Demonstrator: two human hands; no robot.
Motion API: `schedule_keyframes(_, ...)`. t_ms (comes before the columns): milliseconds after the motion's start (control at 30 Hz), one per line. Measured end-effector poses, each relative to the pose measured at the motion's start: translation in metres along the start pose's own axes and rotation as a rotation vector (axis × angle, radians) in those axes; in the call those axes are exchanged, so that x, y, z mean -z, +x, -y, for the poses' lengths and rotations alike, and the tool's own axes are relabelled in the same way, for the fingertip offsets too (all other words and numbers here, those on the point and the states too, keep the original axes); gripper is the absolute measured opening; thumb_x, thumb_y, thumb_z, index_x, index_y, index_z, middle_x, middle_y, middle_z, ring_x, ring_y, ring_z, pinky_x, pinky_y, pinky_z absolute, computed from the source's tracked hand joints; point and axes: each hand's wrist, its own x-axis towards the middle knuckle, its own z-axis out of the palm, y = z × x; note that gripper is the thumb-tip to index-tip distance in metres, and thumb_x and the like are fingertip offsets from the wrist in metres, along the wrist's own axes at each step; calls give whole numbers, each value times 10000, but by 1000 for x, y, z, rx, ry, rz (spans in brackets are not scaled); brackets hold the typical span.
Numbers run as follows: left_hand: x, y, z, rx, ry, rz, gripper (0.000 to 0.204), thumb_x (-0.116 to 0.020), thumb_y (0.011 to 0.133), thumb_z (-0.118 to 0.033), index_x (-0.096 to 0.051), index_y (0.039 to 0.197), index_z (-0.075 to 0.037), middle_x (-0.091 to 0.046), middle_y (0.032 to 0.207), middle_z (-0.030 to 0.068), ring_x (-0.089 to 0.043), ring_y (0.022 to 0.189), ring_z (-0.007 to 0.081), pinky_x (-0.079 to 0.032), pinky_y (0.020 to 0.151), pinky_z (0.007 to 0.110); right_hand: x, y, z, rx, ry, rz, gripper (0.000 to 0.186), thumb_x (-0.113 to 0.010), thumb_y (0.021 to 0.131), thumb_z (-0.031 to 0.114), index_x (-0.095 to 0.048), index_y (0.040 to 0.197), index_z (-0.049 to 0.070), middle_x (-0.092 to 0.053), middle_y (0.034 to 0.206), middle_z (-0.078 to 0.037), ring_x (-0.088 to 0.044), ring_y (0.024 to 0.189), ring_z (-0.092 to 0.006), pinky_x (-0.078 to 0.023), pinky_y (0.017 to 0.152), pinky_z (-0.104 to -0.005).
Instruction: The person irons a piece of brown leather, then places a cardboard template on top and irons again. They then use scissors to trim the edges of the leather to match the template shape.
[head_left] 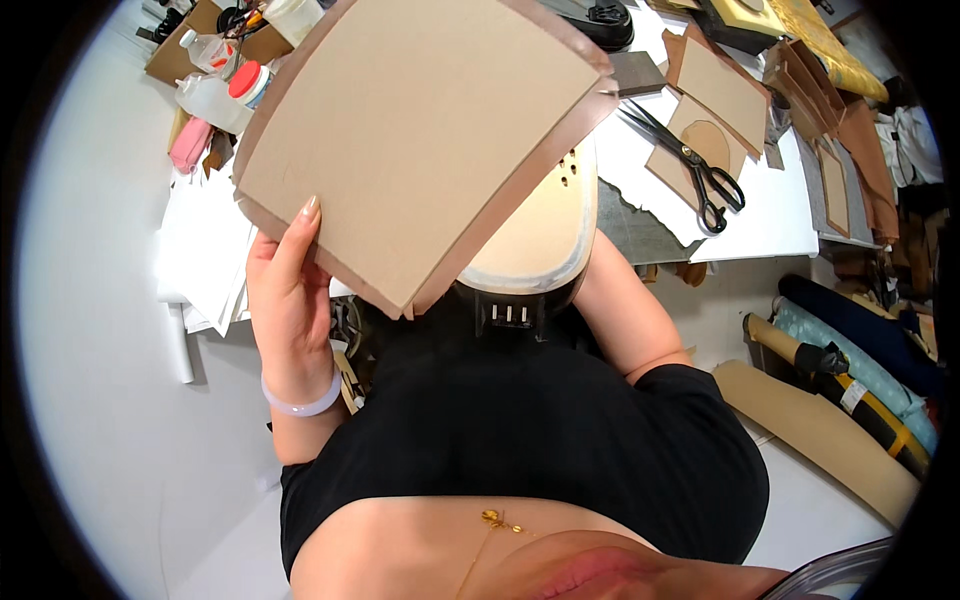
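Observation:
My left hand (290, 270) grips the lower left edge of a large, flat leather panel (420, 130), its thumb on the face and its fingers behind. The panel has a beige inner board and a brown leather border, with notches at its right corner. It is held up and tilted. Behind it stands a rounded device (545, 230) with a pale top, small holes and a dark base. My right forearm (625, 310) reaches up beside this device. The right hand is hidden behind the device and panel.
Black scissors (690, 160) lie on white paper at the right, by beige and brown leather pieces (725, 90). At the left are a red-lidded jar (249, 82), a translucent bottle (215, 103) and white sheets (200, 250). Several rolls (850, 340) lean at the lower right.

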Motion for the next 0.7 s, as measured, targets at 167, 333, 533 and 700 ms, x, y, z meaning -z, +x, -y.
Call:
schedule_keyframes(167, 13, -5, -1, -1, 13, 12, 356, -678, 999, -121, -611, 1316, 26, -707, 1238, 122, -703, 1106, 193, -582, 920, 333, 0, 0, 1, 11, 0, -2, 604, -432, 1107, 479, -403, 1568, 90, -513, 1554, -110, -512, 1404, -284, -414, 1194, -460)
schedule_keyframes(333, 18, -13, -4, -11, 8, -12, 353, -693, 987, -106, -609, 1299, 36, -708, 1214, 138, -708, 1083, 205, -583, 901, 339, 0, -3, 0, 16, -3, -3, 606, -431, 1106, 482, -402, 1569, 91, -513, 1554, -110, -511, 1404, -284, -414, 1194, -461)
schedule_keyframes(533, 32, -16, -4, 3, 43, -2, 359, -673, 1000, -130, -607, 1317, 24, -714, 1231, 131, -719, 1091, 199, -599, 914, 330, 3, -10, 0, 29, -1, -19, 609, -430, 1106, 486, -401, 1569, 91, -513, 1554, -110, -510, 1405, -284, -413, 1195, -462)
schedule_keyframes(700, 35, -19, -9, 37, 37, -2, 352, -686, 986, -113, -610, 1298, 31, -708, 1226, 140, -712, 1089, 204, -591, 927, 333, 5, -15, 2, 52, 0, -37, 611, -429, 1106, 489, -400, 1569, 92, -512, 1554, -110, -510, 1405, -284, -412, 1195, -463)
